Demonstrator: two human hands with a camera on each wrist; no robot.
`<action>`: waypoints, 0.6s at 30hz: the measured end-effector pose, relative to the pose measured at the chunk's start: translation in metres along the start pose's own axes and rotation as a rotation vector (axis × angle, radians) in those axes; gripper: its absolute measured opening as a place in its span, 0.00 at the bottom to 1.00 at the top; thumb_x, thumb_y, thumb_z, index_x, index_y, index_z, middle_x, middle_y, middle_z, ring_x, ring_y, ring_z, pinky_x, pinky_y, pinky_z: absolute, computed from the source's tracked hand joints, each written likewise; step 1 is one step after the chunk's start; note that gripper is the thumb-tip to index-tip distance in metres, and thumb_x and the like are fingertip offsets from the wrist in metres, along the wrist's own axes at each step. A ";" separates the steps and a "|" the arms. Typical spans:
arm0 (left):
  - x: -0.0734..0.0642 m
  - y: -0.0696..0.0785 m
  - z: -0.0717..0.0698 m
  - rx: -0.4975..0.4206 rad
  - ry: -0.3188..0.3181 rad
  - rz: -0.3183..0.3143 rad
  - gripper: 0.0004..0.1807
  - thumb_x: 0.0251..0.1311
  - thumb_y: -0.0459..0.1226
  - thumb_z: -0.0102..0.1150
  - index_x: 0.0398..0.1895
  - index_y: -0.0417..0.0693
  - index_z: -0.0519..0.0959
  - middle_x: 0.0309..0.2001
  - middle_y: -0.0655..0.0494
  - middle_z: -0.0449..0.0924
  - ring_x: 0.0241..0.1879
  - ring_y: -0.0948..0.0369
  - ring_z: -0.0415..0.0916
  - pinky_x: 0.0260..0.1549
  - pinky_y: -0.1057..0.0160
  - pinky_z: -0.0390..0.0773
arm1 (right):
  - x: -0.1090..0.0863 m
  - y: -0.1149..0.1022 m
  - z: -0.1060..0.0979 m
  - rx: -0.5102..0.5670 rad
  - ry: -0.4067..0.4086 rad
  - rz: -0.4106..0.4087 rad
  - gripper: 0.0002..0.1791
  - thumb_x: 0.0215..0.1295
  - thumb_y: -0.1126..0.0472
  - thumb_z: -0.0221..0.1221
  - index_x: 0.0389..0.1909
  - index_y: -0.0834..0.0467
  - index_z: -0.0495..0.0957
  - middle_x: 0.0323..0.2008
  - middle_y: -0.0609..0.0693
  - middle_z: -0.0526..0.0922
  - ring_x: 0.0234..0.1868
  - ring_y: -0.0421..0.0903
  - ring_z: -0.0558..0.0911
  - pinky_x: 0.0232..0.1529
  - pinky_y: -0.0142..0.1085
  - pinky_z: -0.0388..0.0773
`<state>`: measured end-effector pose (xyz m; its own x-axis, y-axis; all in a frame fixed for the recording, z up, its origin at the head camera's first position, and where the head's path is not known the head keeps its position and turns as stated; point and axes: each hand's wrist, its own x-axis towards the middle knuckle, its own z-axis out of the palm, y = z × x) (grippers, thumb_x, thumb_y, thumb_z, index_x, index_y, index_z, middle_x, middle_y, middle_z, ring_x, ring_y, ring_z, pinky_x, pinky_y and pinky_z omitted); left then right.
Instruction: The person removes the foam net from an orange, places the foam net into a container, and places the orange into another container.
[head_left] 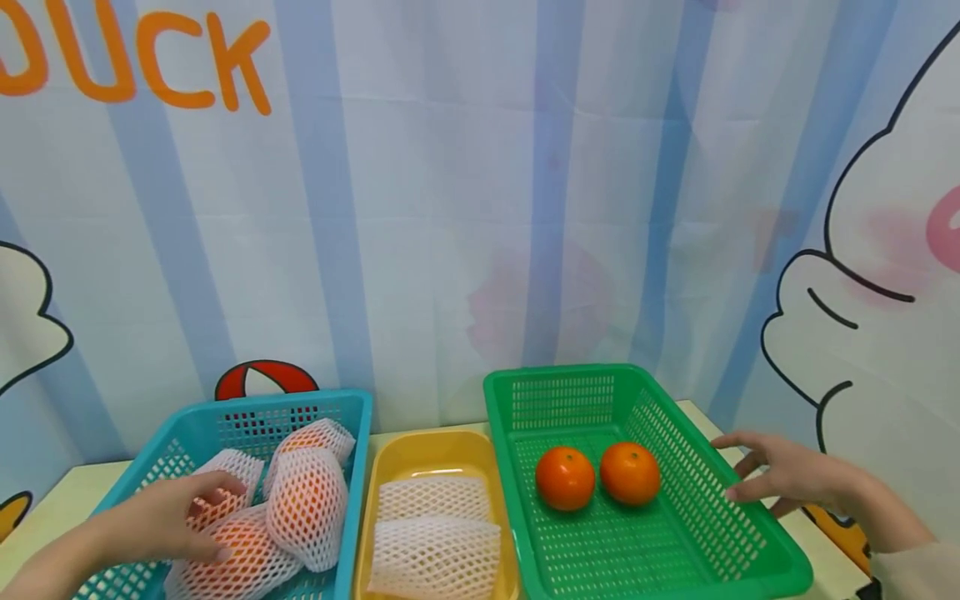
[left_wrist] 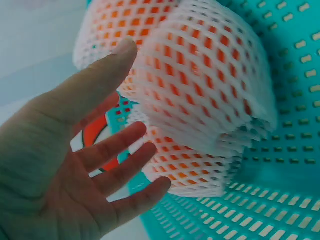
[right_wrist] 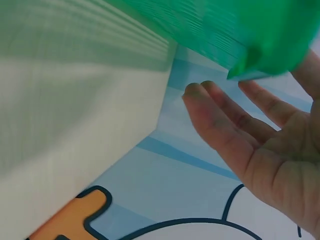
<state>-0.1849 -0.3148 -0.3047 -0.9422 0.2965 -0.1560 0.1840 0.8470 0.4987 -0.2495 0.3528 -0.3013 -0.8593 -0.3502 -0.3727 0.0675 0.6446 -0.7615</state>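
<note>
Several oranges in white foam net sleeves (head_left: 307, 500) lie in the blue basket (head_left: 360, 467) on the left. Over them hovers my left hand (head_left: 161, 517), its fingers loosely spread. The left wrist view shows its thumb close to one netted orange (left_wrist: 200, 80), with nothing gripped. At the right, two bare oranges (head_left: 565, 478) sit side by side in the green basket (head_left: 630, 567). My right hand (head_left: 802, 475) is at that basket's right rim, fingers relaxed and holding nothing. In the right wrist view its fingers are below the rim; contact cannot be told.
Between the baskets stands a yellow tray (head_left: 431, 443) with white foam net sleeves (head_left: 435, 550) lying flat in it. All three stand on a pale table (head_left: 832, 558). Behind them hangs a striped cartoon curtain (head_left: 450, 208).
</note>
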 end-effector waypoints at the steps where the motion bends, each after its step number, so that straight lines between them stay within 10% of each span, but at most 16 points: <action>1: 0.000 -0.002 0.001 -0.007 -0.009 -0.020 0.31 0.45 0.42 0.71 0.51 0.37 0.71 0.41 0.49 0.75 0.39 0.51 0.72 0.34 0.49 0.77 | 0.000 0.001 0.001 0.005 -0.001 0.000 0.42 0.61 0.60 0.61 0.68 0.70 0.47 0.50 0.68 0.71 0.45 0.58 0.78 0.40 0.53 0.76; 13: 0.007 -0.009 0.008 0.057 -0.070 -0.021 0.33 0.48 0.44 0.70 0.50 0.30 0.70 0.42 0.47 0.75 0.42 0.50 0.71 0.41 0.44 0.71 | 0.005 0.019 0.011 0.180 -0.073 -0.070 0.51 0.60 0.66 0.59 0.70 0.63 0.29 0.59 0.86 0.36 0.53 0.69 0.70 0.43 0.56 0.74; 18: 0.012 -0.010 0.016 0.113 -0.071 0.004 0.38 0.47 0.47 0.70 0.52 0.27 0.67 0.46 0.41 0.72 0.46 0.45 0.69 0.44 0.39 0.68 | 0.007 0.026 0.012 0.248 -0.103 -0.106 0.52 0.60 0.68 0.56 0.69 0.61 0.25 0.60 0.85 0.38 0.54 0.69 0.69 0.42 0.56 0.74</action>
<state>-0.1937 -0.3131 -0.3251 -0.9200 0.3268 -0.2165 0.2214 0.8890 0.4008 -0.2474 0.3588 -0.3302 -0.8127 -0.4825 -0.3266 0.1128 0.4196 -0.9007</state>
